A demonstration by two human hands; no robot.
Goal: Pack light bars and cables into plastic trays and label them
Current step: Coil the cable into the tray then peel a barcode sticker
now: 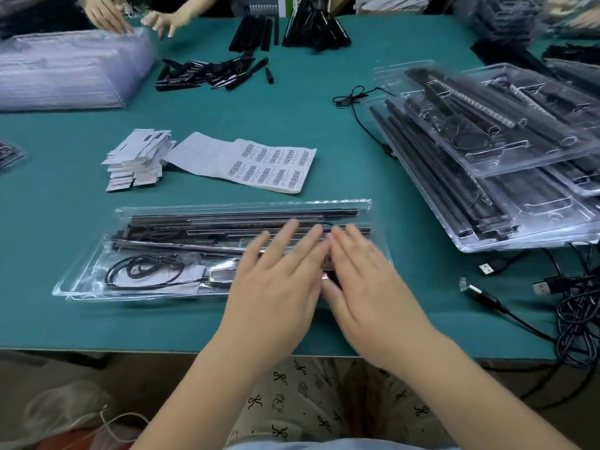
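Note:
A closed clear plastic tray (91,280) lies in front of me on the green table, holding black light bars (227,219) and a coiled black cable (146,271). My left hand (276,277) and my right hand (367,280) lie flat side by side on the tray's right half, fingers straight, pressing on its lid. A barcode label shows in the narrow gap between the two hands. A sheet of barcode labels (269,165) lies just beyond the tray.
A heap of filled trays (506,157) sits at the right, USB cables (571,303) near the right edge. A pile of cards (136,160), loose black parts (207,74) and a stack of empty trays (65,69) lie farther off. Another person's hands (136,17) work at the far side.

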